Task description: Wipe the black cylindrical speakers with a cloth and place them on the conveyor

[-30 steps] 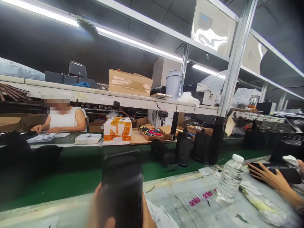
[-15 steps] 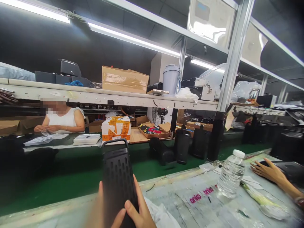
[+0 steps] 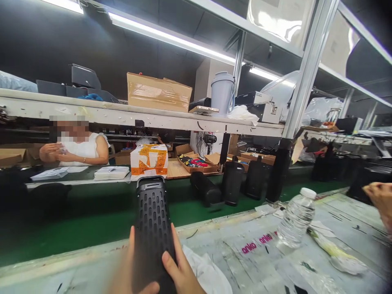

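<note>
Both hands grip a black portable speaker (image 3: pixel 153 220) with a slotted grille and a carry handle at its top, held up and tilted in front of me. My left hand (image 3: pixel 124 265) wraps its left side, blurred, with the thumb near the bottom. On the opposite side my right hand (image 3: pixel 185 267) has its fingers along the edge and the thumb pressed on the front. The speaker's lower end runs out of the picture. A white cloth (image 3: pixel 208 271) lies on the worktable (image 3: pixel 226 228) beside my right hand.
A clear water bottle (image 3: pixel 297 218) stands at right, near a co-worker's hand (image 3: pixel 379 202). Black speakers (image 3: pixel 233 183) stand on the green belt (image 3: pixel 101 220) ahead. Across it, a person in white (image 3: pixel 88 149) sits behind an orange-taped box (image 3: pixel 149 160). A shelf (image 3: pixel 171 118) spans above.
The speaker has tilted, its handle now foreshortened against its top. My left thumb has slid down. The co-worker's hand at right has lifted off a black item, which is gone from that spot.
</note>
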Demonstrator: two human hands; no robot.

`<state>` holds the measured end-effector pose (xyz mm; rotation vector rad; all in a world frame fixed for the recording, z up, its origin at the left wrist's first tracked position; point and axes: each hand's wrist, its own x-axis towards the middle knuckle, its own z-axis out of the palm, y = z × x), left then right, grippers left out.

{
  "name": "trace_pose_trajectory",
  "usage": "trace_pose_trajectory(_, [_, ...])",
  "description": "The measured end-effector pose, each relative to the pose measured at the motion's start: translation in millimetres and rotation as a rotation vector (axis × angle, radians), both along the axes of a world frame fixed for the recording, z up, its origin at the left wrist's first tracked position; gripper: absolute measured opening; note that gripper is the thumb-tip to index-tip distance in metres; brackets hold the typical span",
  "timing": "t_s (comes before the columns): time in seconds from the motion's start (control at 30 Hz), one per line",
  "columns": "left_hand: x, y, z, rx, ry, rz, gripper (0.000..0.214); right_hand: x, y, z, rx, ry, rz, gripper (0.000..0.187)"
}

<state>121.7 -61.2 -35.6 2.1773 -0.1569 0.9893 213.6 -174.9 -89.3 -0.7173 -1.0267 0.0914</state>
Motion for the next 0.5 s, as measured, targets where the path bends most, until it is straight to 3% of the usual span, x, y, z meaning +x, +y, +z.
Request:
trace_pose_trajectory(0.13, [5.2, 13.6, -0.5, -0.074, 0.073, -0.085, 0.122, -0.1, -3.4, 2.0, 0.039, 0.001, 0.123, 0.087])
trace_pose_trajectory(0.23, [10.4, 20.0, -5.8, -0.049, 0.102, -0.089, 0.122, 4.0, -5.1, 3.0, -0.082, 0.128, 0.084, 0.089])
trace_pose_trajectory(0.43, [13.5, 29.2, -12.0, 0.105, 0.052, 0.106, 0.096, 8.5, 1.0, -3.0, -0.183, 0.182, -0.026, 0.093])
trace_pose_trajectory(0.5, [11.1, 37.8, -7.8, 0.258, 0.035, 0.191, 0.087, 5.7, 2.5, -4.3, -0.202, 0.154, -0.104, 0.090])
